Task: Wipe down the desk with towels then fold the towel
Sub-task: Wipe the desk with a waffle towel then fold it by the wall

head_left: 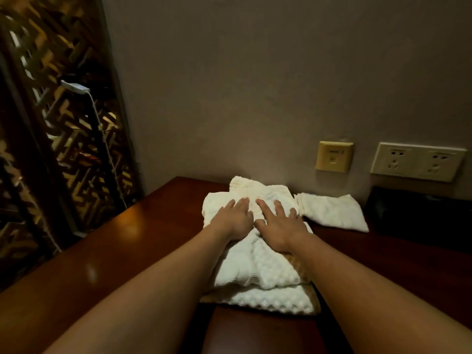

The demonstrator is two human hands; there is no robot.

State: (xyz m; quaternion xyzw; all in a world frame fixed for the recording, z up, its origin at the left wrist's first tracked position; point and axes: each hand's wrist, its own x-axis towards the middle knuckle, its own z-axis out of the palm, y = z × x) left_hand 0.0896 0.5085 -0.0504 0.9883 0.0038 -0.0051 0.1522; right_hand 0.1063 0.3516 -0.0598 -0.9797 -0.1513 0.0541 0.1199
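On the desk, by the wall: the towel point(255, 264) lies in a rumpled, half-folded heap on the dark wooden desk point(115, 251), with its far end close to the wall.
Grip, left: my left hand point(233, 221) lies flat on the far part of the towel, fingers straight, pressing and clasping nothing.
Grip, right: my right hand point(279, 226) does the same, just beside the left, palm down.
Look: white with a knobbly weave, in several layers, the upper one skewed across the lower. A tan strip shows along the near edge; I can't tell if it is a border or another cloth.
Handling (my guess): light, soft and limp, so it will sag once lifted. The pile should drag on the polished wood rather than skate.
Where I'd hold: pinch the two far corners, one in each hand, since a grab at the middle would bunch it.
Neighbour: a second towel point(332, 212), folded flat, lies just to the right.
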